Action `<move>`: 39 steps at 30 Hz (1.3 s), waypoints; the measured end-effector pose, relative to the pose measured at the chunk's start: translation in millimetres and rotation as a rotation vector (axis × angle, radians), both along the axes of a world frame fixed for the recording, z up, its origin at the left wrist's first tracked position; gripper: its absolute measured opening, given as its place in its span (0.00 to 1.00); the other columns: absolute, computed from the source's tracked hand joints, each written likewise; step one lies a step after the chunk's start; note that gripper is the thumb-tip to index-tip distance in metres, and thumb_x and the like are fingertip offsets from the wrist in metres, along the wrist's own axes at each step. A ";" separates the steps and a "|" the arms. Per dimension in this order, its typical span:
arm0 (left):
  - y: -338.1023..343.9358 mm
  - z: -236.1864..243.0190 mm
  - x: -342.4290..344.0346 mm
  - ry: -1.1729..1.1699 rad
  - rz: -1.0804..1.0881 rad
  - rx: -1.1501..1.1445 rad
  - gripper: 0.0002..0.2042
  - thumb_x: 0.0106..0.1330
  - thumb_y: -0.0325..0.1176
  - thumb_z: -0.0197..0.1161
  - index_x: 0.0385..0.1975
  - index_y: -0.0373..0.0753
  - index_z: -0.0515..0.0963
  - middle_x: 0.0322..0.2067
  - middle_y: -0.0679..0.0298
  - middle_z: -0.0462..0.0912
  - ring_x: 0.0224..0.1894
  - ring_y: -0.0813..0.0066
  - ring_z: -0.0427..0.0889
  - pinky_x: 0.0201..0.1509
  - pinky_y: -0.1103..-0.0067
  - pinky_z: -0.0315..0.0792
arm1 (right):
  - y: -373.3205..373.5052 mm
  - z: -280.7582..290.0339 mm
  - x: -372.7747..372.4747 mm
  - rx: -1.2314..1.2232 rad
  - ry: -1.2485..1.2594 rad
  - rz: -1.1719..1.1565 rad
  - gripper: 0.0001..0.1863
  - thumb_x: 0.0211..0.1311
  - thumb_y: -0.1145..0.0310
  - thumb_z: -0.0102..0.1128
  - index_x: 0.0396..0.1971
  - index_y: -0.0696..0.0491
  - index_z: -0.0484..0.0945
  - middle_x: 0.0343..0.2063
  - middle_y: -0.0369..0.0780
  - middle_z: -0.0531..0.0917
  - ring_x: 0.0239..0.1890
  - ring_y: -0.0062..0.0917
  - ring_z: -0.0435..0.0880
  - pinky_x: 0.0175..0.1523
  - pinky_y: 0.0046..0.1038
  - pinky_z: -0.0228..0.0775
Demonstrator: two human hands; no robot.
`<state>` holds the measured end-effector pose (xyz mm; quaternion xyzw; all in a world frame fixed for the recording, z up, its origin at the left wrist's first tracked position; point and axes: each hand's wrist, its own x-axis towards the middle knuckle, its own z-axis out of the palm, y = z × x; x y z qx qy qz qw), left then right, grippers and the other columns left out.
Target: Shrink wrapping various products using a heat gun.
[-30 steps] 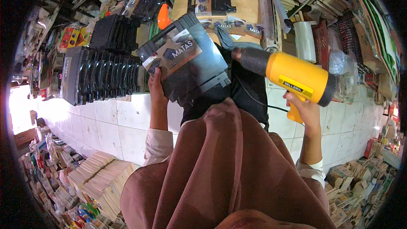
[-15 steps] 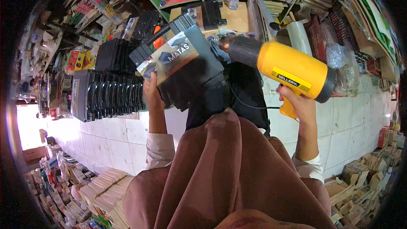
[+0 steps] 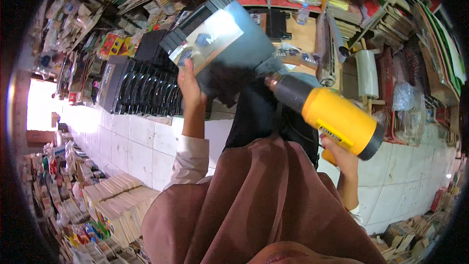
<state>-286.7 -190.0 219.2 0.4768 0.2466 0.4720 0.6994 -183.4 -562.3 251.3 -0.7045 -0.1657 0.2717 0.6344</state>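
Note:
My left hand [image 3: 190, 85] grips the lower left edge of a black plastic case [image 3: 244, 44], its thumb on a printed label [image 3: 210, 36]. The case is tilted above my lap, with a glare across label and lid. In my right hand [image 3: 340, 155] is a yellow heat gun [image 3: 339, 120], its fingers wrapped round the handle. The dark nozzle points up and left, close to the lower right corner of the case. Whether it touches cannot be told.
A row of similar black cases [image 3: 146, 88] stands on the left. Ahead is a wooden board [image 3: 303, 29] bearing another black case, labels and a small plastic bottle [image 3: 303, 13]. A roll of clear film [image 3: 366, 73] sits at right. Paper stacks [image 3: 117, 205] lie behind left.
The heat gun has swung down, its nozzle moving from beside the case's right side to near its lower corner. The case has turned slightly, and its label now catches glare. The view has shifted.

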 end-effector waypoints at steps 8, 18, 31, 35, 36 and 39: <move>0.1 23.4 22.5 -0.238 -0.096 -0.193 0.20 0.65 0.42 0.44 0.52 0.37 0.61 0.48 0.60 0.68 0.49 0.69 0.68 0.53 0.74 0.63 | 6.8 0.8 -18.0 0.066 -0.300 0.212 0.18 0.52 0.70 0.59 0.44 0.55 0.72 0.42 0.39 0.77 0.47 0.27 0.73 0.53 0.29 0.62; -1.2 6.7 10.9 -1.006 -0.572 -1.423 0.21 0.63 0.28 0.45 0.57 0.34 0.56 0.46 0.54 0.70 0.49 0.66 0.71 0.53 0.74 0.66 | -0.3 -24.5 -3.4 -0.015 -0.648 0.252 0.30 0.43 0.66 0.67 0.49 0.54 0.66 0.44 0.39 0.73 0.46 0.29 0.71 0.51 0.31 0.62; -17.6 -0.3 -6.8 -1.348 -0.890 -1.498 0.33 0.58 0.23 0.49 0.62 0.46 0.43 0.35 0.54 0.73 0.36 0.63 0.78 0.42 0.71 0.74 | 60.1 -4.8 40.1 0.051 -0.556 0.145 0.20 0.45 0.71 0.66 0.40 0.56 0.73 0.39 0.37 0.78 0.41 0.22 0.76 0.44 0.23 0.68; -13.0 -17.1 -33.4 -1.406 -0.982 -1.439 0.32 0.58 0.24 0.49 0.62 0.49 0.45 0.35 0.55 0.71 0.35 0.67 0.77 0.40 0.74 0.74 | 106.7 -34.8 90.9 -0.090 -0.668 0.039 0.18 0.44 0.67 0.66 0.36 0.57 0.75 0.33 0.39 0.80 0.37 0.28 0.78 0.43 0.27 0.68; -13.7 -17.9 -38.1 -1.421 -1.063 -1.429 0.31 0.58 0.24 0.49 0.62 0.51 0.48 0.36 0.57 0.70 0.35 0.69 0.76 0.40 0.77 0.74 | 115.7 -44.8 103.0 -0.120 -0.674 0.026 0.18 0.43 0.66 0.66 0.36 0.56 0.76 0.33 0.40 0.80 0.37 0.28 0.79 0.42 0.28 0.69; -8.1 -31.6 -62.4 -1.360 -0.916 -1.255 0.34 0.59 0.25 0.50 0.62 0.55 0.41 0.34 0.54 0.72 0.33 0.66 0.78 0.38 0.73 0.74 | 149.6 -59.5 126.8 -0.230 -0.639 0.014 0.18 0.43 0.65 0.66 0.36 0.56 0.76 0.32 0.40 0.81 0.36 0.28 0.80 0.41 0.29 0.69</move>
